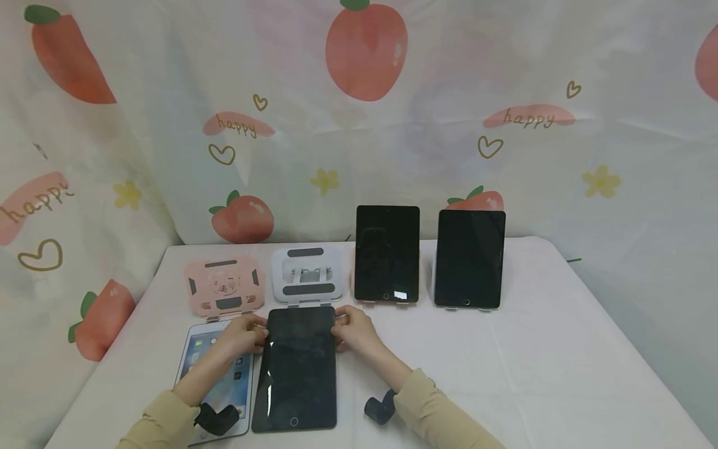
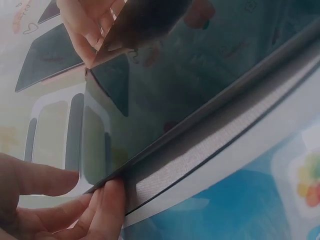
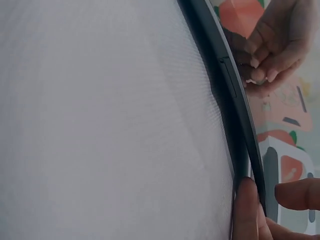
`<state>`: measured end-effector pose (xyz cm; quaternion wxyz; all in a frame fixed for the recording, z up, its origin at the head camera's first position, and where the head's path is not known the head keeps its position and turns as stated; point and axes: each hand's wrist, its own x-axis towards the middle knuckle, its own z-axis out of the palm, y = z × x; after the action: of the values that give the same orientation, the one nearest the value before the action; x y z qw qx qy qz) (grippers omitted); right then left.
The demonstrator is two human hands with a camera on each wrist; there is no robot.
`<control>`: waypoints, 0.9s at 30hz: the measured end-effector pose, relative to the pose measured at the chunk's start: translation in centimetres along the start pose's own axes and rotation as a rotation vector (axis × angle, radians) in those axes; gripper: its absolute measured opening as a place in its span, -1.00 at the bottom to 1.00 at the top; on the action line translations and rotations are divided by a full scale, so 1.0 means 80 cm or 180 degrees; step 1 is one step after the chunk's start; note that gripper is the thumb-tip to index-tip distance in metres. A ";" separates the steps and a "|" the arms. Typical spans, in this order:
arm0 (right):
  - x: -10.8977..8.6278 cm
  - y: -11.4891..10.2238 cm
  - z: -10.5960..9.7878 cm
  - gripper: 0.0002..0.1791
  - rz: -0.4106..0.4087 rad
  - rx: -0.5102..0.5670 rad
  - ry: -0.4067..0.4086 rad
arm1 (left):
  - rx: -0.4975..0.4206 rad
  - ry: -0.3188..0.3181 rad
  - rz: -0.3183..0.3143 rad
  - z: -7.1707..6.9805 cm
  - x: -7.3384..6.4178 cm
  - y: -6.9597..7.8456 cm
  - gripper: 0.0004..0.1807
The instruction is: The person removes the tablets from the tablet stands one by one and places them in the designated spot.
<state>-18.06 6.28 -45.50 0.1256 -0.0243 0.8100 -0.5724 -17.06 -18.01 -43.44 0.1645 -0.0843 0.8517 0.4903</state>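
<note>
A black tablet lies face up at the front, its far end just below a white folding stand. By its far left corner my left hand pinches the edge; in the left wrist view the fingers are under it. Opposite, my right hand grips the far right edge, with fingers beneath. A narrow gap shows under the tablet's edge in the right wrist view. Partly under my left forearm is a white tablet with a lit screen.
A pink folding stand lies behind the white tablet. At the back, two black tablets, one in the middle and one farther right, stand upright on stands. A patterned fabric backdrop borders the white table.
</note>
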 end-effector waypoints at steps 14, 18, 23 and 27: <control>-0.004 -0.003 0.001 -0.49 -0.0140 -0.0460 -0.0062 | 0.0522 0.0136 0.0189 0.008 -0.003 0.002 -0.58; -0.006 -0.005 0.001 -0.48 -0.0142 -0.0467 -0.0085 | 0.0603 0.0159 0.0231 0.008 -0.002 0.001 -0.59; -0.007 -0.006 0.001 -0.46 -0.0138 -0.0506 -0.0067 | 0.0785 0.0164 0.0304 0.008 -0.002 0.002 -0.58; -0.006 -0.004 -0.002 -0.45 -0.0131 -0.0574 -0.0067 | 0.0865 0.0149 0.0391 0.008 -0.003 0.003 -0.58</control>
<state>-17.65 6.41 -45.08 0.1197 -0.0581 0.8561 -0.4993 -16.74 -17.37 -43.47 0.1241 -0.0205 0.9174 0.3775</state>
